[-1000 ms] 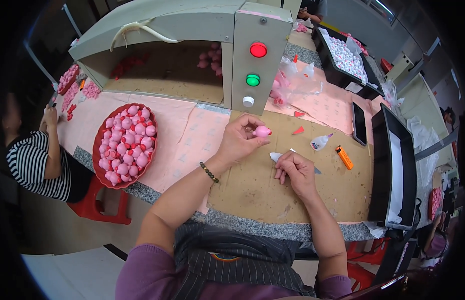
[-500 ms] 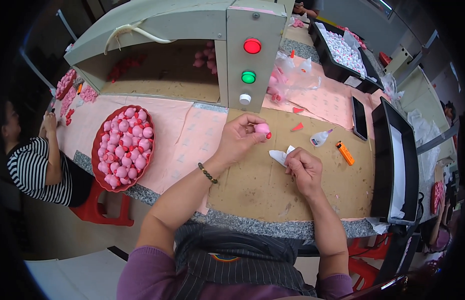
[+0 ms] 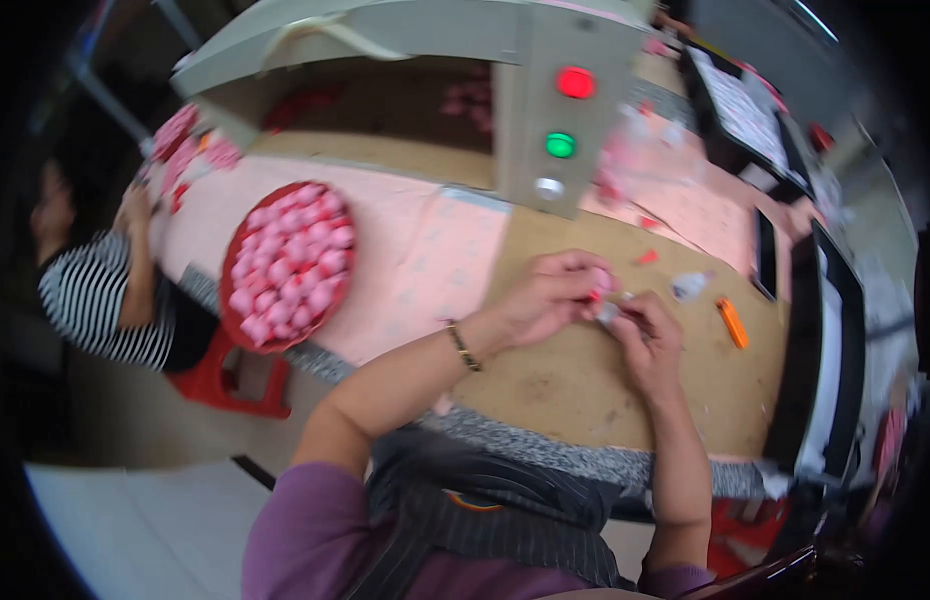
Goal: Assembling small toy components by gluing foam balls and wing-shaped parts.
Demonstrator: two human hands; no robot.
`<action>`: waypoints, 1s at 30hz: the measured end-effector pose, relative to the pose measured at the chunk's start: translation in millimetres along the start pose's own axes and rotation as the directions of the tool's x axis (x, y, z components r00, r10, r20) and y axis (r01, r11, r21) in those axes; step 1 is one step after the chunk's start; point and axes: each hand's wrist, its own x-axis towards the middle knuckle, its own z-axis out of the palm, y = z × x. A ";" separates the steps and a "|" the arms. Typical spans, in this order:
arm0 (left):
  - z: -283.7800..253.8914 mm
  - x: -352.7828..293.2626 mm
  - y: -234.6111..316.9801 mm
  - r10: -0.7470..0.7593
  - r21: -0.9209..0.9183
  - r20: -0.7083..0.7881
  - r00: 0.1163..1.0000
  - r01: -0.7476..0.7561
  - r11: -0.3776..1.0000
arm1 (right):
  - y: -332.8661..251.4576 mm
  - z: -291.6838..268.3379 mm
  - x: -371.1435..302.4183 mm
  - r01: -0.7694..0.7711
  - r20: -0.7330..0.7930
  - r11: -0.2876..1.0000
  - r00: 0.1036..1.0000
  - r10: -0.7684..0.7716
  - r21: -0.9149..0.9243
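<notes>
Over the brown cardboard (image 3: 545, 385), my left hand (image 3: 553, 300) is closed on a small pink figure (image 3: 604, 282) with a red part, pinched in the fingertips. Close beside it, my right hand (image 3: 650, 342) is closed on a white piece of tissue or cloth (image 3: 609, 312). The tissue is at or against the underside of the figure; blur and the fingers hide whether they touch. Right of the hands lie a small squeeze bottle (image 3: 691, 287) and an orange lighter (image 3: 731, 322).
A red basket (image 3: 228, 290) of pink figures stands at left. Behind is a grey machine (image 3: 515, 110) with red and green lights. Small red pieces (image 3: 647, 257), a phone (image 3: 765, 255) and a black tray (image 3: 858, 350) lie to the right. A person in stripes (image 3: 110, 295) sits at far left.
My right hand has brought the tissue up to the pink figure in my left hand. The whole view has shifted, with the scene sliding to the right, and is now blurred.
</notes>
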 end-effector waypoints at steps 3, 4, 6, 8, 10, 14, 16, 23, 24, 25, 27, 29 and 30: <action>10.9 7.7 1.7 0.038 0.129 0.029 0.999 -0.041 0.991 | 8.2 -8.3 -8.6 -0.050 -0.004 0.997 0.999 0.050 -0.056; 12.6 5.8 12.9 0.087 0.164 -0.002 0.996 -0.086 0.983 | 7.1 -9.6 -8.7 -0.032 -0.005 0.996 0.999 0.032 -0.086; 21.1 -4.4 27.8 0.177 0.416 0.028 0.984 -0.173 0.893 | 7.1 -8.4 -10.9 -0.025 -0.004 0.998 1.000 0.025 -0.064; 24.2 -28.5 55.2 0.317 0.636 -0.017 0.948 -0.234 0.735 | 0.5 -5.6 -10.0 -0.005 0.026 0.998 1.000 0.007 -0.067; 15.5 -58.7 85.7 0.549 0.920 0.025 0.836 -0.234 0.316 | -4.4 -3.7 -7.6 0.003 0.038 0.996 0.999 0.000 -0.086; -26.6 -121.0 151.4 0.793 0.982 0.105 0.600 0.064 -0.178 | -5.6 -0.8 -3.8 -0.015 0.061 0.993 0.998 0.023 -0.118; -53.1 -150.8 183.6 0.855 0.943 0.082 0.513 0.237 -0.233 | -6.0 -2.2 -4.1 -0.037 0.059 0.991 0.997 0.045 -0.127; -131.8 -232.2 244.4 0.737 0.843 -0.535 0.413 0.197 0.501 | -9.3 0.9 -2.6 -0.004 0.075 0.992 0.997 0.013 -0.124; -135.0 -237.8 243.1 0.692 0.790 -0.592 0.414 0.125 0.601 | -9.8 1.1 -2.7 -0.009 0.074 0.991 0.997 0.019 -0.134; -136.0 -242.1 241.9 0.639 0.721 -0.644 0.421 0.052 0.691 | -10.5 0.8 -3.7 -0.006 0.076 0.991 0.997 0.017 -0.134; -139.9 -247.7 241.7 0.614 0.693 -0.654 0.442 0.024 0.721 | -10.8 0.4 -4.9 -0.042 0.074 0.991 0.996 0.051 -0.125; -140.8 -249.4 238.4 0.649 0.711 -0.618 0.444 -0.037 0.702 | -7.8 0.6 -5.8 -0.026 0.073 0.992 0.997 0.035 -0.120; -141.1 -250.0 237.1 0.649 0.709 -0.619 0.443 -0.039 0.704 | -6.5 0.5 -6.0 -0.013 0.069 0.993 0.997 0.021 -0.114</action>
